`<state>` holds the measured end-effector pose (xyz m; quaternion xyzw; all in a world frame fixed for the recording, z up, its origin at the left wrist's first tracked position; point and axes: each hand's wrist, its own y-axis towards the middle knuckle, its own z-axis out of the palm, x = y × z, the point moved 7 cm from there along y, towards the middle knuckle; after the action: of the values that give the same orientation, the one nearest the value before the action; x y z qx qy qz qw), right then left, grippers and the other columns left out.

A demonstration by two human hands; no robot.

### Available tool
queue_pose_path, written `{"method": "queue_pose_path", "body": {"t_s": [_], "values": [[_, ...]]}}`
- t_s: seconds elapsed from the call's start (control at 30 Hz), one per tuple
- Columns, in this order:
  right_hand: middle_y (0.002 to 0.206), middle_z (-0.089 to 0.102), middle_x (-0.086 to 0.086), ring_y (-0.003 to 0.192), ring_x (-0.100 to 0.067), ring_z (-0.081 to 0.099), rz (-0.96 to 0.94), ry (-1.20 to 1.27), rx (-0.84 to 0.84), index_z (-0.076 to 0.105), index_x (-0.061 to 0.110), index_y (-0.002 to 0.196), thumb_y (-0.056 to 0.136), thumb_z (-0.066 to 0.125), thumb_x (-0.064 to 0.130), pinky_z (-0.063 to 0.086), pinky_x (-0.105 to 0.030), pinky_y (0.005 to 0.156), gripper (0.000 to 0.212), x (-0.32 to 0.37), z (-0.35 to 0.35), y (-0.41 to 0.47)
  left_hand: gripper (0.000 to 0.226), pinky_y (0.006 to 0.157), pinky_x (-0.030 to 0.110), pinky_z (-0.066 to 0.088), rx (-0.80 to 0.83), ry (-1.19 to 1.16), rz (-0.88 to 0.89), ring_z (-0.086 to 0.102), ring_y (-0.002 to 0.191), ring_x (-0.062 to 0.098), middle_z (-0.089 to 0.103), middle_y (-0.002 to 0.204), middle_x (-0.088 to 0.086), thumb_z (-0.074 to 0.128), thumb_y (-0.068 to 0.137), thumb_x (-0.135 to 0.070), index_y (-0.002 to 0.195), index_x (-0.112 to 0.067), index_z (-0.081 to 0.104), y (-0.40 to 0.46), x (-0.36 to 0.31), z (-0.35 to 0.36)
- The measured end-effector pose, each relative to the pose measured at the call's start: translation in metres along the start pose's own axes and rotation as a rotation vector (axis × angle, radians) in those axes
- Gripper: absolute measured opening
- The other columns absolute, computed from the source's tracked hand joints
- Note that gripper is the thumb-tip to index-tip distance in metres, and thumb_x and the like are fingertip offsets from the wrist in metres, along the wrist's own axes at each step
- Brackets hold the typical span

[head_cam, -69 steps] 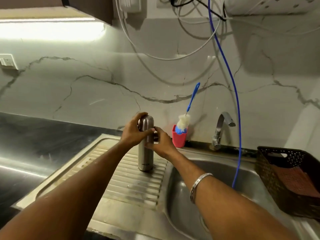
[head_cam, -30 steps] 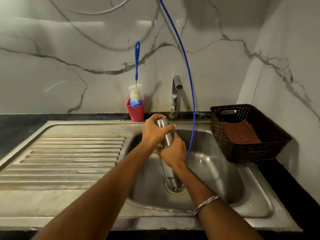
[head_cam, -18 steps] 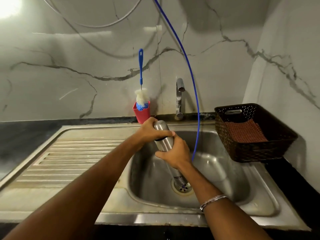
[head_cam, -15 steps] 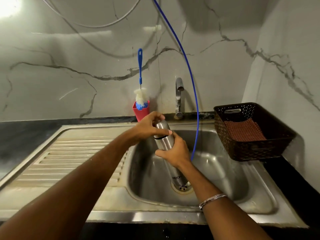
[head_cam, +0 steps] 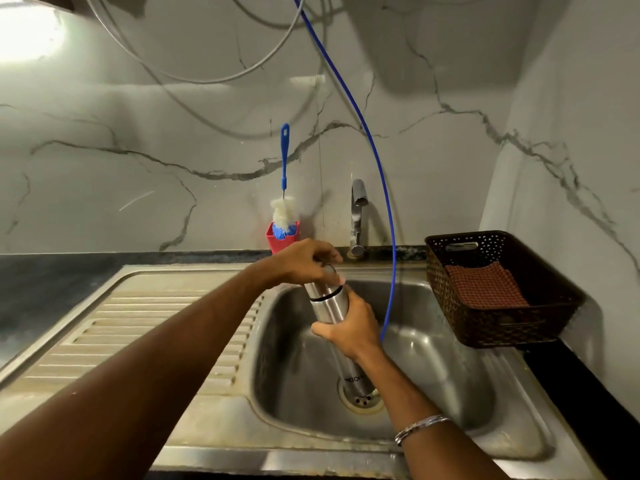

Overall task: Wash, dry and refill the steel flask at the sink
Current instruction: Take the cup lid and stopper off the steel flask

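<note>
The tall brushed-steel flask with its black seam ring [head_cam: 329,303] is held over the stainless-steel sink basin [head_cam: 433,372], its foot down near the round drain strainer [head_cam: 362,398], likely so whatever spills goes straight down the hole. The right hand [head_cam: 349,327] is wrapped firmly round the flask's body, fingers closed on it, steadying it at a slight tilt. Above it, the left hand [head_cam: 308,263] is curled over the steel cap [head_cam: 325,271], fingertips pinched round its rim. To me that reads as unscrewing: one hand anchors, the other turns, and the dark ring below the cap may mark the joint, though I can't tell whether it has loosened.

Just behind the left hand stands a red plastic cup [head_cam: 282,237] with a blue-handled white-bristled bottle brush [head_cam: 284,206] upright in it, within easy reach for scrubbing. The chrome tap [head_cam: 356,216] is beyond both hands, with no water seen running. Off to the right of the right hand, a dark woven plastic basket [head_cam: 502,323] on the black worktop [head_cam: 38,292] holds a reddish checked cloth [head_cam: 485,285], presumably for drying.
</note>
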<state>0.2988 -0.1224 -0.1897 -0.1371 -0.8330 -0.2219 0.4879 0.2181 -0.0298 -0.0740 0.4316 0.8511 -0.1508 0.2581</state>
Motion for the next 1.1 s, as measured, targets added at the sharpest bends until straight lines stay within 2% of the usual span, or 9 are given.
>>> {"method": "queue_pose_path", "body": {"t_s": [0.13, 0.23, 0.37, 0.47, 0.67, 0.83, 0.9, 1.0, 1.1], "values": [[0.093, 0.069, 0.012, 0.081, -0.006, 0.069, -0.006, -0.002, 0.010, 0.058, 0.037, 0.114, 0.055, 0.087, 0.042, 0.062, -0.031, 0.074, 0.066, -0.004, 0.001, 0.004, 0.036, 0.078, 0.025, 0.062, 0.176, -0.109, -0.032, 0.062, 0.110, 0.020, 0.061, 0.124, 0.000, 0.073, 0.093, -0.015, 0.127, -0.020, 0.062, -0.006, 0.001, 0.001], [0.094, 0.069, 0.013, 0.081, -0.005, 0.068, -0.012, -0.050, 0.027, 0.057, 0.037, 0.117, 0.055, 0.087, 0.044, 0.061, -0.030, 0.074, 0.069, -0.004, 0.004, 0.004, 0.034, 0.080, 0.034, 0.063, 0.095, -0.037, -0.187, 0.065, 0.109, 0.025, 0.063, 0.123, 0.006, 0.069, 0.096, -0.033, 0.125, -0.017, 0.062, -0.001, 0.014, 0.006], [0.097, 0.069, 0.012, 0.082, -0.005, 0.068, -0.012, -0.078, 0.029, 0.056, 0.036, 0.121, 0.054, 0.087, 0.045, 0.061, -0.031, 0.075, 0.075, -0.003, 0.006, 0.004, 0.048, 0.064, 0.024, 0.059, -0.149, 0.131, -0.284, 0.072, 0.084, 0.020, 0.072, 0.100, 0.006, 0.061, 0.095, -0.057, 0.111, -0.013, 0.069, 0.003, 0.021, 0.008], [0.094, 0.069, 0.012, 0.081, -0.006, 0.067, -0.020, -0.098, 0.034, 0.056, 0.037, 0.119, 0.051, 0.085, 0.050, 0.061, -0.029, 0.073, 0.076, -0.002, 0.005, 0.003, 0.058, 0.058, 0.024, 0.058, -0.144, 0.045, -0.342, 0.073, 0.082, 0.022, 0.072, 0.096, 0.007, 0.063, 0.088, -0.067, 0.107, -0.013, 0.069, -0.002, 0.026, 0.005], [0.092, 0.070, 0.010, 0.079, -0.008, 0.069, -0.002, -0.029, 0.027, 0.057, 0.038, 0.112, 0.051, 0.084, 0.049, 0.063, -0.034, 0.073, 0.068, -0.008, 0.004, 0.005, 0.042, 0.079, 0.030, 0.062, 0.164, -0.051, -0.079, 0.061, 0.115, 0.023, 0.059, 0.127, 0.001, 0.075, 0.090, -0.011, 0.130, -0.020, 0.064, -0.008, 0.002, -0.001], [0.093, 0.068, 0.013, 0.079, -0.006, 0.067, -0.022, -0.116, 0.041, 0.056, 0.038, 0.116, 0.048, 0.082, 0.055, 0.062, -0.033, 0.074, 0.075, -0.005, 0.007, 0.005, 0.050, 0.059, 0.024, 0.060, -0.036, -0.048, -0.259, 0.074, 0.089, 0.021, 0.073, 0.106, 0.008, 0.070, 0.089, -0.054, 0.116, -0.013, 0.072, -0.010, 0.021, 0.001], [0.093, 0.068, 0.013, 0.080, -0.005, 0.067, -0.016, -0.117, 0.037, 0.056, 0.038, 0.117, 0.047, 0.082, 0.055, 0.062, -0.033, 0.074, 0.076, -0.003, 0.007, 0.005, 0.059, 0.064, 0.026, 0.061, -0.101, -0.012, -0.248, 0.071, 0.098, 0.021, 0.070, 0.113, 0.003, 0.069, 0.087, -0.061, 0.123, -0.014, 0.068, -0.011, 0.020, 0.002], [0.092, 0.069, 0.013, 0.079, -0.006, 0.068, -0.008, -0.079, 0.029, 0.058, 0.038, 0.115, 0.048, 0.083, 0.053, 0.062, -0.034, 0.074, 0.074, -0.004, 0.005, 0.005, 0.053, 0.086, 0.032, 0.060, 0.006, -0.079, -0.159, 0.060, 0.119, 0.024, 0.058, 0.127, -0.001, 0.076, 0.091, -0.033, 0.138, -0.018, 0.058, -0.012, 0.006, 0.003], [0.090, 0.069, 0.012, 0.078, -0.005, 0.068, -0.012, -0.073, 0.044, 0.059, 0.037, 0.111, 0.049, 0.084, 0.050, 0.062, -0.035, 0.073, 0.068, -0.005, 0.006, 0.005, 0.041, 0.079, 0.030, 0.060, 0.113, -0.228, -0.236, 0.059, 0.115, 0.024, 0.061, 0.124, 0.002, 0.076, 0.088, -0.005, 0.125, -0.019, 0.069, -0.018, 0.005, 0.000]]}}
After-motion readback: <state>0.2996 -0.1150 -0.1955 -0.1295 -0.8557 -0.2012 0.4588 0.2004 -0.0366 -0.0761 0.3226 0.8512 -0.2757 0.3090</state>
